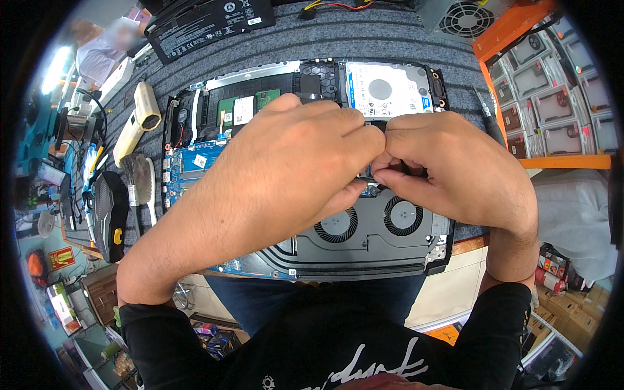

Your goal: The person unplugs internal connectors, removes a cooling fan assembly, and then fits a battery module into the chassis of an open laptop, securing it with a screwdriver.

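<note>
An opened laptop (266,266) lies on the grey ribbed mat, showing a blue circuit board (195,158), a silver hard drive (390,84) at upper right and a dark cooling assembly with two fans (357,244) at the bottom. My left hand (299,162) covers much of the middle, fingers curled down into the laptop beside the drive. My right hand (435,166) meets it there, thumb and forefinger pinched just below the drive. Both hands touch at the fingers, and whatever they grip is too hidden to name.
A battery pack (208,29) and silver power supply (455,19) sit behind. Left are a cream handheld tool (136,117), brushes (142,182) and a black-yellow tool (110,214). Right stands an orange rack (546,160) of clear boxes. Another person (104,49) is at the far upper left.
</note>
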Tool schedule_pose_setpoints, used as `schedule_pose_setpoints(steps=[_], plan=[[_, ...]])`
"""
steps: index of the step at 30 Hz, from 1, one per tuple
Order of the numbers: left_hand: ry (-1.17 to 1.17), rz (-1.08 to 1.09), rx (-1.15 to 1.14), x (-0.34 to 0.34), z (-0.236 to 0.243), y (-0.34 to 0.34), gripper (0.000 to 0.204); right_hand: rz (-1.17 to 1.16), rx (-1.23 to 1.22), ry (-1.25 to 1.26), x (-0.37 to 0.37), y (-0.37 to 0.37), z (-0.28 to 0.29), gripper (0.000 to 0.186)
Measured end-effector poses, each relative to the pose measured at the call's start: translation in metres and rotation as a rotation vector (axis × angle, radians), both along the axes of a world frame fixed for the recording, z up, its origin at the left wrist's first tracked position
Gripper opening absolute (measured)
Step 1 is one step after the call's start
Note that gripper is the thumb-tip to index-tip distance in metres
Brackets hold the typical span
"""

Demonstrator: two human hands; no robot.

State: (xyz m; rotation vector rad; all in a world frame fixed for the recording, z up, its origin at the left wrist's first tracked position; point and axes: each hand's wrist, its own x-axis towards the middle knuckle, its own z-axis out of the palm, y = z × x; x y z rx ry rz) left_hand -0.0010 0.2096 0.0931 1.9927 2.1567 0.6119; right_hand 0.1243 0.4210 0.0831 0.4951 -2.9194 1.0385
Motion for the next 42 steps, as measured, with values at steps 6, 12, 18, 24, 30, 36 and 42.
schedule_pose_setpoints(steps=[6,12,18,24,30,36,42], plan=[[0.022,0.01,-0.008,0.001,0.0,0.0,0.03,0.002,0.013,-0.011,0.0,0.0,0.001,0.011],[-0.036,0.013,0.019,-0.006,0.0,-0.002,0.027,0.017,0.01,0.0,0.0,0.001,0.0,0.011],[-0.055,0.03,0.007,-0.014,0.003,-0.003,0.025,0.024,0.001,-0.003,0.0,-0.001,-0.002,0.011],[-0.06,0.029,0.005,-0.013,0.001,-0.004,0.024,0.017,-0.003,-0.011,0.0,-0.001,-0.002,0.012],[-0.097,0.011,-0.009,-0.012,-0.002,-0.006,0.025,0.017,0.004,-0.025,-0.001,-0.003,-0.001,0.013],[-0.088,-0.008,-0.012,-0.012,-0.002,-0.004,0.026,0.019,0.013,-0.012,-0.001,-0.003,-0.002,0.014],[-0.1,-0.004,-0.005,-0.007,-0.003,-0.002,0.028,0.017,0.026,0.013,-0.002,-0.003,-0.001,0.013]])
